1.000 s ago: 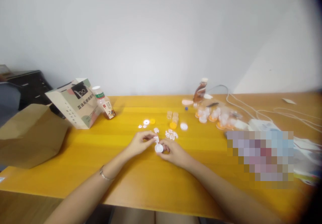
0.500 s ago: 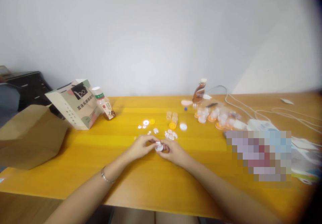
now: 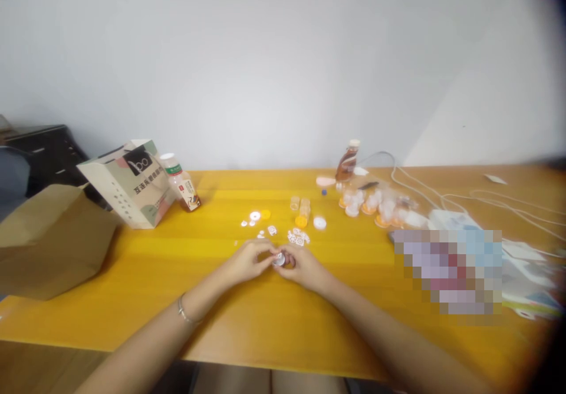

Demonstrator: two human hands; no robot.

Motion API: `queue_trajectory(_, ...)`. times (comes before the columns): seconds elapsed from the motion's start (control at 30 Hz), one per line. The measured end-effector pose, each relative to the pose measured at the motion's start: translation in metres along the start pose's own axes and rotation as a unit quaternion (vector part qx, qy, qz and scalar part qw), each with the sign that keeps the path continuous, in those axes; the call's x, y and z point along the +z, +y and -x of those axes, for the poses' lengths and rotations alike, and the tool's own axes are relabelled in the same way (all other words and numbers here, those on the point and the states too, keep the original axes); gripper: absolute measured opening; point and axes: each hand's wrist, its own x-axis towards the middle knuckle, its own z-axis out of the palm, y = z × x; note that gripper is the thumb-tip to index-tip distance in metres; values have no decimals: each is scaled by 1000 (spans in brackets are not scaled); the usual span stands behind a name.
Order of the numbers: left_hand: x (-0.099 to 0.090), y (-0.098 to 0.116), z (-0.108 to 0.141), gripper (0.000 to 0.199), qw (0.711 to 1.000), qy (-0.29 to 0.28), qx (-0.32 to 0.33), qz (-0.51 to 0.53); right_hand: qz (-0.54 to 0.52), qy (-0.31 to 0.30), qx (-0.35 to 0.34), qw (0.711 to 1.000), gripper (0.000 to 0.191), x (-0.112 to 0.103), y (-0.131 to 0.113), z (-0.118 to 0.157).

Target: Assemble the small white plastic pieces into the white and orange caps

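Between my two hands, just above the table, is a small white round plastic piece (image 3: 278, 259), partly hidden by fingers. My left hand (image 3: 251, 260) pinches its left side with thumb and forefinger. From the right, my right hand (image 3: 305, 264) grips the same piece with curled fingers and thumb. Just beyond the hands lies a cluster of small white cut-out parts (image 3: 299, 237), with a loose white part (image 3: 272, 230) to its left. White discs (image 3: 255, 216) and a yellow disc (image 3: 266, 214) lie farther left.
Clear cylinders (image 3: 295, 203), a yellow cap (image 3: 301, 222) and a white disc (image 3: 319, 223) lie beyond the hands. At left stand a paper bag (image 3: 141, 190) and a bottle (image 3: 179, 181). A brown bottle (image 3: 347, 161), orange-and-clear pieces (image 3: 370, 206) and cables (image 3: 415, 184) are at right.
The view has shifted slightly, so objects on the right sit a little farther left. Both hands keep hold of the white piece, which looks slightly turned between the fingers.
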Motion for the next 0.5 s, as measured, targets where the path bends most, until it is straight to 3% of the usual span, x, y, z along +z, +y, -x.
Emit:
queue_trajectory(0.2,-2,-5,0,18,1000,-7,-19,21,6,-2,-2,1000,13,-1,3,-1)
queue_trajectory(0.3,-5,-14,-9,32,997,50,-37,40,1,-7,0,1000,14,-2,4,-1)
queue_trajectory(0.4,-5,-29,-34,36,989,128,-71,29,-5,-11,-1,1000,16,-3,5,-1)
queue_trajectory(0.5,0,-47,-73,38,992,111,-48,-24,-13,-20,-10,1000,17,-5,4,0)
